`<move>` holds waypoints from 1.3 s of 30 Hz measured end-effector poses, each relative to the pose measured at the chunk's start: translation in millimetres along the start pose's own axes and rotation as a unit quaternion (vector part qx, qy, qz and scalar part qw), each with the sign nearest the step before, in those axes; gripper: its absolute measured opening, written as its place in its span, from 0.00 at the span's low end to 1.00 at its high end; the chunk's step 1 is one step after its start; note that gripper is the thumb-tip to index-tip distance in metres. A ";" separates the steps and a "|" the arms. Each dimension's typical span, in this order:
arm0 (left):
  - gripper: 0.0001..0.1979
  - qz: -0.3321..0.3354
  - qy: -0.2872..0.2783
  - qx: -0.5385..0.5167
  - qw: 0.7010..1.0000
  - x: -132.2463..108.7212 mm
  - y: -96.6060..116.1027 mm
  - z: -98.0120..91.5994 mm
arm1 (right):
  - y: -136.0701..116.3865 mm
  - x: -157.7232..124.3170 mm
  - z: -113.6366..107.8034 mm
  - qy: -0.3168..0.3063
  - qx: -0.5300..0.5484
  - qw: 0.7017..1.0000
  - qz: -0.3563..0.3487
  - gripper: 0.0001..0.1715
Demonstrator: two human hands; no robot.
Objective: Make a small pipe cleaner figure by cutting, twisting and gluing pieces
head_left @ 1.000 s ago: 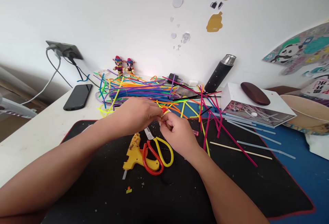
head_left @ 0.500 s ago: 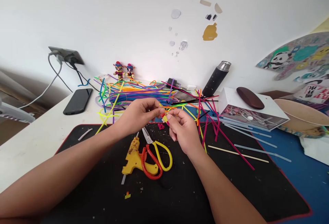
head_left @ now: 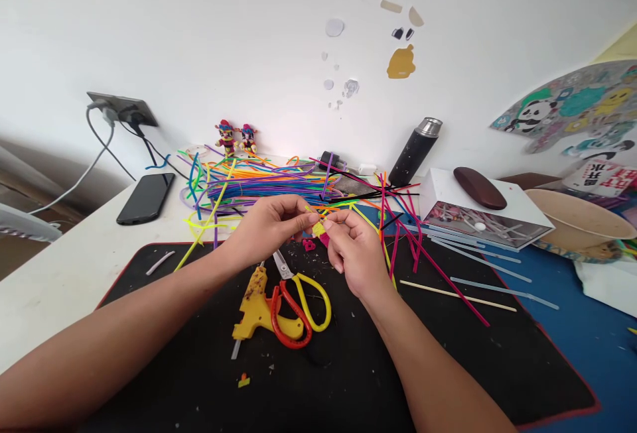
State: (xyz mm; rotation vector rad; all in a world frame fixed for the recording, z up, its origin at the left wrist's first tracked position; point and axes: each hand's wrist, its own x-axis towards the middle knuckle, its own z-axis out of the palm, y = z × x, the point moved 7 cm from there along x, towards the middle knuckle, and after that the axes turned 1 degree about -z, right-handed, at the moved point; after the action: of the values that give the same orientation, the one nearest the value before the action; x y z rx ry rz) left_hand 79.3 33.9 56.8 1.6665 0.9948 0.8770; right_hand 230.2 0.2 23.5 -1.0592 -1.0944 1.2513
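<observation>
My left hand (head_left: 279,224) and my right hand (head_left: 355,247) meet above the black mat (head_left: 348,380), fingertips pinched together. Between them is a small yellow and magenta pipe-cleaner piece (head_left: 318,229), partly hidden by the fingers. Just below it on the mat lies a little magenta pipe-cleaner piece (head_left: 309,245). Scissors (head_left: 318,310) with one red and one yellow handle rest against a yellow glue gun (head_left: 255,304), a clear glue stick poking from its back end. A tiny yellow and orange piece (head_left: 243,380) lies nearer to me.
Behind the hands spreads a heap of coloured pipe cleaners (head_left: 269,184). Two small dolls (head_left: 226,138) stand by the wall. A phone (head_left: 146,199) lies left; a black flask (head_left: 415,154), a white box (head_left: 440,204), glue sticks (head_left: 490,288) and a wooden stick (head_left: 458,296) are right.
The whole view has shifted slightly. Both hands keep their pinch, and the piece between them is turned a little, with red less visible and yellow and magenta showing.
</observation>
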 end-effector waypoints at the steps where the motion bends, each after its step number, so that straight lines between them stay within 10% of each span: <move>1: 0.20 -0.018 -0.005 -0.028 0.999 0.3 -4.8 2.0 | -1.8 -0.4 0.3 -0.002 -0.003 1.000 -0.001 0.15; 6: 0.21 -0.066 -0.008 -0.105 0.992 1.5 -17.2 5.8 | -8.4 -2.5 1.6 -0.014 -0.025 1.000 0.000 0.14; 15: 0.14 0.060 -0.032 0.133 0.989 1.2 16.3 -10.5 | -2.8 -5.7 8.6 -0.061 -0.047 0.997 0.011 0.14; 30: 0.10 0.184 -0.135 0.398 0.889 -8.6 26.8 -5.3 | 2.6 -9.7 19.1 -0.117 -0.245 0.961 -0.055 0.05; 39: 0.16 0.047 -0.083 0.209 0.973 1.2 17.6 -11.8 | 3.3 -2.9 8.2 -0.053 -0.089 0.995 0.013 0.13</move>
State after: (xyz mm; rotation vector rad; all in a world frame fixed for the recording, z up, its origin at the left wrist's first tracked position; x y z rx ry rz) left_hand 73.0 35.9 76.9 2.1207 1.0386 0.5997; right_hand 221.5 -2.4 21.5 -1.1537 -1.2965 1.2592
